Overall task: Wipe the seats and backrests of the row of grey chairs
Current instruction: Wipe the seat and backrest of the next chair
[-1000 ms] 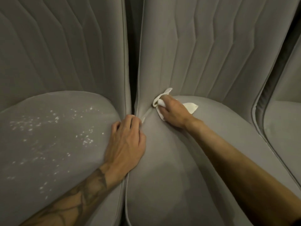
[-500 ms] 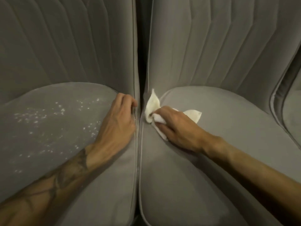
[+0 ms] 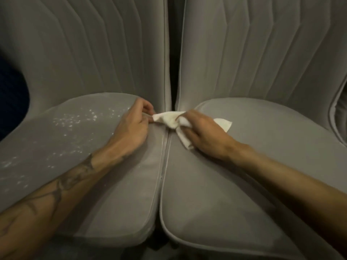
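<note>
The white cloth (image 3: 170, 119) lies bunched right at the back of the seam where two grey chair seats meet, stretched a little sideways between the two hands. The right hand (image 3: 204, 136) holds it: its fingers are curled over the crumpled middle, one loose corner pokes out behind the knuckles onto the right seat (image 3: 272, 152), and another tail hangs down under the palm. The left hand (image 3: 132, 128) rests on the inner edge of the left seat (image 3: 47, 147) with its fingers curled in. Its thumb and forefinger sit at the cloth's pointed left tip and seem to pinch it, though the view is too soft there to be sure whether they grip or only touch.

The two seats press together along a pale piped edge that runs towards the camera. White specks (image 3: 75, 120) are scattered across the left seat – thickest near its back, thinner towards the front – while the right seat shows plain grey fabric.

Behind them rise the left backrest (image 3: 90, 53) and the right backrest (image 3: 266, 45), both channelled with long stitched ribs, with a narrow dark gap (image 3: 173, 57) between them. At the far right edge a sliver of a third chair (image 3: 340, 117) is in view. The left forearm carries a dark tattoo (image 3: 65, 182).
</note>
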